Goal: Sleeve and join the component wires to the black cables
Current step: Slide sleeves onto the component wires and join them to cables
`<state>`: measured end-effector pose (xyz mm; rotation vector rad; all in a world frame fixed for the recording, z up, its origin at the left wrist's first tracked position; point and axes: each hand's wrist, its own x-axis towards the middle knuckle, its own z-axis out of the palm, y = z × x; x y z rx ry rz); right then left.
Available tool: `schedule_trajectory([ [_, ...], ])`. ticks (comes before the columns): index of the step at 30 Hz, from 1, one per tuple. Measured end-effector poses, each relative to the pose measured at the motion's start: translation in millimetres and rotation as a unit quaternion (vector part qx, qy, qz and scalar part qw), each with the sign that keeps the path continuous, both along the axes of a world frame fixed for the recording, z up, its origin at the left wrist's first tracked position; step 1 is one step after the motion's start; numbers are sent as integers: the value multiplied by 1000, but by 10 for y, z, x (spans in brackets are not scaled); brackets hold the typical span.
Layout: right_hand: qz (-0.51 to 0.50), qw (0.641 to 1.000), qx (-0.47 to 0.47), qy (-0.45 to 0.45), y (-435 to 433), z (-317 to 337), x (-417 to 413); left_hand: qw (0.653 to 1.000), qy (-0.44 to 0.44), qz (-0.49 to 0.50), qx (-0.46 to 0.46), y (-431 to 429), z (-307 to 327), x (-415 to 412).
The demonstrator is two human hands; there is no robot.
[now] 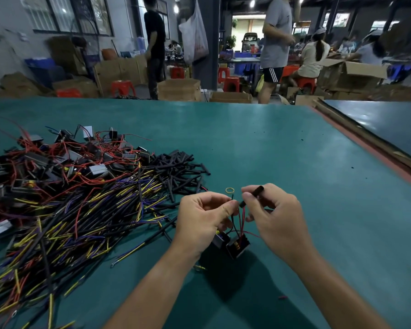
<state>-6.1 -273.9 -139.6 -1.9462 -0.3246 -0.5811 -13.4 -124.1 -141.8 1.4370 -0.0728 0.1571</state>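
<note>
My right hand [271,214] pinches a short black sleeve tube [253,195] between thumb and fingers, tilted up to the right. My left hand [204,217] pinches thin wires [233,210] that rise from small black box components [233,244] hanging below both hands. Red wires [241,219] run from the components up toward the sleeve's lower end. The two hands are close together above the green table [282,150].
A big heap of black cables with yellow and purple leads [81,214] lies at the left, with boxed components and red wires [64,162] behind it and loose black sleeves [176,167] beside it. A yellow rubber band [230,190] lies past my hands. People and cardboard boxes stand beyond the table.
</note>
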Motion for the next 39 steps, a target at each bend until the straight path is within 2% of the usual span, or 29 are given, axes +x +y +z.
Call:
schedule_trajectory([
  [8, 47, 992, 115, -9, 65, 95, -44, 1000, -7, 11, -10, -19, 17, 14],
  [12, 122, 974, 187, 36, 104, 125, -91, 1000, -10, -3, -15, -32, 29, 1],
  [16, 114, 977, 165, 75, 126, 92, -83, 999, 1, 15, -41, -6, 35, 8],
  [21, 75, 992, 56, 82, 99, -7, -49, 999, -11, 22, -22, 24, 26, 5],
  [27, 84, 985, 130, 78, 141, 13, -19, 997, -48, 43, 53, 16, 11, 24],
  [32, 86, 977, 190, 39, 174, 64, -7, 996, -47, 45, 66, 10, -1, 27],
  [39, 81, 988, 130, 18, 167, 71, 18, 998, -28, 39, 51, -13, 8, 12],
])
